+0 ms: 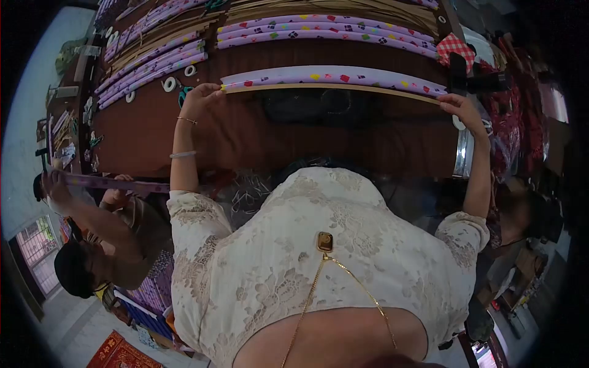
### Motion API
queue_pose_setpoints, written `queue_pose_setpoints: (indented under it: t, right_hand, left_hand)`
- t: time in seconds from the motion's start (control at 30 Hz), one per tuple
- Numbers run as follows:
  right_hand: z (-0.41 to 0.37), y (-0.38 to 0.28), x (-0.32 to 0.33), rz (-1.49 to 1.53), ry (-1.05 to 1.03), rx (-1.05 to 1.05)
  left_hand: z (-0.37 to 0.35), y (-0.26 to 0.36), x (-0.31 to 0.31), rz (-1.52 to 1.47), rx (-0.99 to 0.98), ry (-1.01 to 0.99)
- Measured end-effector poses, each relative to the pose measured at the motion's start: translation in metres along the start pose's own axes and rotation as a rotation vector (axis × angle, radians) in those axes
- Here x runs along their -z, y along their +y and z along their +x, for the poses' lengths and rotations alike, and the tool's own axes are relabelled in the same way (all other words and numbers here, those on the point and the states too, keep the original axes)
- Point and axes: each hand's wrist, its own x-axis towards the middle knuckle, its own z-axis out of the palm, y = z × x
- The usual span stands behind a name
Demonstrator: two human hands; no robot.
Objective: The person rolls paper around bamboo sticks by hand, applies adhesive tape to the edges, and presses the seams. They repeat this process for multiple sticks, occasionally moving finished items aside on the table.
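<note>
A long lilac patterned sheet (pixel 331 76) lies across the brown table, with a thin tan strip (pixel 331 88) along its near edge. At the left end of the strip, my left hand (pixel 204 98) pinches the strip and the sheet's corner between thumb and fingers. The right end is pinched by my right hand (pixel 461 111), beside a black object (pixel 458 73). Both arms are stretched wide, and the strip runs nearly straight between the hands.
Lilac patterned rolls (pixel 325 37) and tan strips (pixel 343 13) lie at the table's far side. White tape rolls (pixel 169 84) and teal scissors (pixel 183 94) are near my left hand. A co-worker (pixel 110 233) holds a patterned strip at left; another person (pixel 521 211) is at right.
</note>
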Motion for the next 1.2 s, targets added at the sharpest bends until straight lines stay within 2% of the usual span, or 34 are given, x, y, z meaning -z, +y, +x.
queue_pose_setpoints:
  t: [0.03, 0.1, 0.2, 0.23, 0.3, 0.4, 0.47, 0.5, 0.57, 0.63, 0.7, 0.77, 0.87, 1.03, 1.2]
  right_hand:
    - [0.002, 0.003, 0.001, 0.002, -0.003, 0.002]
    - [0.006, 0.012, 0.006, -0.264, 0.048, 0.004]
    - [0.005, 0.019, 0.013, -0.377, 0.128, -0.094]
    - [0.006, 0.033, 0.018, -0.390, 0.159, -0.022]
    - [0.012, 0.061, 0.030, -0.363, 0.200, -0.027]
    - [0.020, 0.081, 0.032, -0.331, 0.300, 0.002]
    - [0.020, 0.077, 0.037, -0.512, 0.277, -0.132]
    - [0.019, 0.075, 0.036, -0.513, 0.285, -0.143]
    - [0.021, 0.073, 0.038, -0.477, 0.342, -0.198]
    - [0.020, 0.099, 0.047, -0.464, 0.368, 0.084]
    - [0.020, 0.111, 0.051, -0.420, 0.434, 0.115]
    - [0.024, 0.115, 0.060, -0.377, 0.371, 0.028]
    - [0.017, 0.102, 0.065, -0.482, 0.405, -0.117]
    - [0.022, 0.107, 0.057, -0.396, 0.501, 0.013]
    - [0.023, 0.107, 0.054, -0.368, 0.436, -0.010]
  left_hand:
    - [-0.001, 0.001, -0.001, 0.003, 0.002, 0.002]
    - [-0.001, 0.000, 0.000, 0.132, -0.003, 0.041]
    - [0.000, -0.012, 0.003, 0.171, -0.088, 0.150]
    - [-0.001, -0.012, 0.003, 0.173, -0.081, 0.156]
    - [-0.003, -0.013, 0.000, 0.166, -0.041, 0.279]
    - [-0.002, -0.014, -0.008, 0.086, 0.024, 0.286]
    - [0.005, -0.029, -0.002, 0.130, -0.007, 0.243]
    - [0.011, -0.042, -0.001, 0.093, -0.006, 0.274]
    - [0.011, -0.022, -0.012, 0.054, 0.005, 0.297]
    - [0.014, -0.017, -0.017, 0.189, -0.020, 0.325]
    - [0.019, -0.020, -0.017, 0.166, -0.106, 0.296]
    - [0.022, -0.019, -0.019, 0.034, -0.031, 0.278]
    - [0.024, -0.011, -0.022, 0.120, -0.037, 0.310]
    - [0.025, -0.010, -0.020, 0.088, -0.010, 0.281]
    - [0.020, -0.006, -0.020, 0.063, -0.016, 0.283]
